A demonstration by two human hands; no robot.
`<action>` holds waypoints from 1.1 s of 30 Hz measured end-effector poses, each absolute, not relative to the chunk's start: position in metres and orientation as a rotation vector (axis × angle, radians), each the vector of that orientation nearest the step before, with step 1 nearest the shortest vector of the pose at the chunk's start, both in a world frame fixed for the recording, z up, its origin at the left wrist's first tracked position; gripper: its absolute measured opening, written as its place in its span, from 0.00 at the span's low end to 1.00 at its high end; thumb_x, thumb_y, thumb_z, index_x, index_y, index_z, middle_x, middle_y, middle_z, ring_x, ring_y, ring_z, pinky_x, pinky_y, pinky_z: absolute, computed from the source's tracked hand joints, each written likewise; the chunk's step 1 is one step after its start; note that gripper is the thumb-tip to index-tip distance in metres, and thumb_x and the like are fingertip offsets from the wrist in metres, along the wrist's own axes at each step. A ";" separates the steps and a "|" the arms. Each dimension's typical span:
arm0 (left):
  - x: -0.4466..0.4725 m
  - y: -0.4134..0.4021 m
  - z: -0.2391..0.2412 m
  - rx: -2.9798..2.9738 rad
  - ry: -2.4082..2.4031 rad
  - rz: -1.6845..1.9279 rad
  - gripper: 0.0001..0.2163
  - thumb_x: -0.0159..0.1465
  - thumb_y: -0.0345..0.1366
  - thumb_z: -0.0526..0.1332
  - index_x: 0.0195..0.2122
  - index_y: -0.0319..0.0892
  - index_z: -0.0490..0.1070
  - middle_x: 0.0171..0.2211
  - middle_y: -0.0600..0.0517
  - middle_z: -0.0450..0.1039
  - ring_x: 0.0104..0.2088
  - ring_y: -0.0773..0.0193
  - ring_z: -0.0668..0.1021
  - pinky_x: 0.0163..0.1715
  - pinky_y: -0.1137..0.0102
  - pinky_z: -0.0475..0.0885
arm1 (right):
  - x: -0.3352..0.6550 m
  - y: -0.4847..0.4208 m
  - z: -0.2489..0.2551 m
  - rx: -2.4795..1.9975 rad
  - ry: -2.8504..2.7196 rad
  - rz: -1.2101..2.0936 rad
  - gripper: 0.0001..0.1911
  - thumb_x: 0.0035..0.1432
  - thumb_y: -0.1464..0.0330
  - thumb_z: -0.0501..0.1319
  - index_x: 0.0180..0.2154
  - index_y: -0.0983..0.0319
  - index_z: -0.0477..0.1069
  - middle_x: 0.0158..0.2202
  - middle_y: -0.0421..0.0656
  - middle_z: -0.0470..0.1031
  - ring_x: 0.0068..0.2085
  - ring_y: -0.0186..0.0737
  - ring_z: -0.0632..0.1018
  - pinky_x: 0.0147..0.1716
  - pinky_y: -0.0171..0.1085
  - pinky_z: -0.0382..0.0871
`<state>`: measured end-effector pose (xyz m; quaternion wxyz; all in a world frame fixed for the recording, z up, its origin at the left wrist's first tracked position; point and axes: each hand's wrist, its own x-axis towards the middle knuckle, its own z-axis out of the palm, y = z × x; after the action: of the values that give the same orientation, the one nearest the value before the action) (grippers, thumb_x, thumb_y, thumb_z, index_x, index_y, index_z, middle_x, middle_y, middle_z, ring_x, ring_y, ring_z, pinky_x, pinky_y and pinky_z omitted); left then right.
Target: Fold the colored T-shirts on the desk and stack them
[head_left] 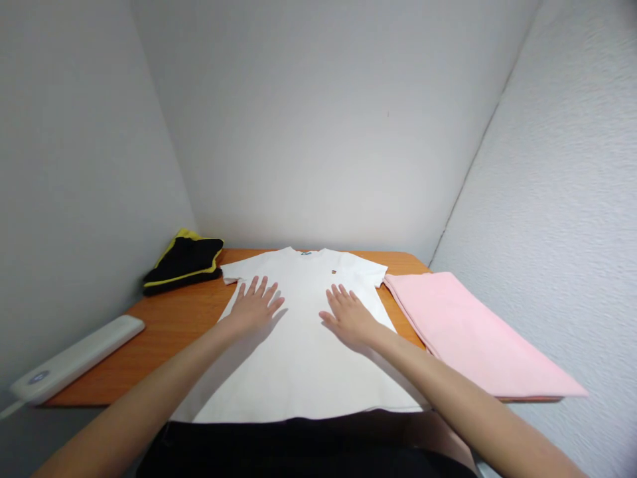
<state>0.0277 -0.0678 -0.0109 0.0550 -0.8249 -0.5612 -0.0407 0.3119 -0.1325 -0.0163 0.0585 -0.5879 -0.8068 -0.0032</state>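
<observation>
A white T-shirt lies spread flat on the orange-brown table, collar toward the far wall, hem hanging over the near edge. My left hand rests flat on the shirt's left chest, fingers spread. My right hand lies flat on the right chest, fingers stretched out. Neither hand holds anything. A small dark mark sits on the shirt near the right sleeve.
A folded black garment with yellow trim sits at the table's far left corner. A folded pink cloth lies along the right side. A long white device rests on the left edge. Grey walls close in on three sides.
</observation>
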 end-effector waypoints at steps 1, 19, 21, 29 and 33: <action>0.022 -0.079 -0.014 -2.523 -1.696 -0.116 0.31 0.68 0.55 0.42 0.67 0.45 0.53 0.69 0.44 0.45 0.69 0.45 0.45 0.63 0.44 0.43 | 0.309 -0.146 -0.019 -1.735 -2.467 0.043 0.44 0.65 0.44 0.32 0.68 0.69 0.43 0.69 0.52 0.39 0.69 0.51 0.40 0.65 0.50 0.37; -0.020 -0.128 -0.043 -2.484 -1.824 -0.106 0.32 0.68 0.54 0.41 0.68 0.42 0.49 0.69 0.46 0.42 0.69 0.53 0.47 0.65 0.55 0.45 | 0.336 -0.194 -0.040 -1.896 -2.309 0.061 0.47 0.63 0.42 0.34 0.68 0.71 0.42 0.69 0.51 0.36 0.69 0.49 0.41 0.66 0.50 0.33; -0.020 -0.130 -0.041 -2.491 -1.824 -0.113 0.32 0.68 0.55 0.41 0.68 0.42 0.49 0.69 0.46 0.42 0.69 0.54 0.47 0.65 0.56 0.45 | 0.335 -0.194 -0.037 -1.902 -2.312 0.075 0.46 0.64 0.42 0.35 0.68 0.71 0.43 0.69 0.51 0.36 0.69 0.49 0.41 0.66 0.49 0.33; -0.018 -0.133 -0.030 -2.515 -1.800 -0.114 0.31 0.67 0.54 0.43 0.67 0.43 0.52 0.69 0.46 0.44 0.69 0.51 0.47 0.65 0.52 0.43 | 0.353 -0.235 -0.026 -1.918 -2.285 0.268 0.46 0.64 0.41 0.37 0.68 0.70 0.44 0.69 0.51 0.36 0.69 0.48 0.41 0.66 0.48 0.39; 0.004 -0.145 -0.020 -2.574 -1.647 -0.185 0.29 0.68 0.53 0.43 0.67 0.46 0.52 0.69 0.49 0.41 0.69 0.51 0.44 0.65 0.50 0.41 | 0.367 -0.261 -0.026 -1.907 -2.298 0.252 0.46 0.63 0.41 0.39 0.68 0.69 0.45 0.69 0.50 0.36 0.69 0.48 0.40 0.66 0.48 0.39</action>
<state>0.0043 -0.1450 -0.0204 0.0401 -0.8401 -0.5376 -0.0602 0.3673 -0.2606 -0.0255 0.0722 -0.6347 -0.7648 0.0840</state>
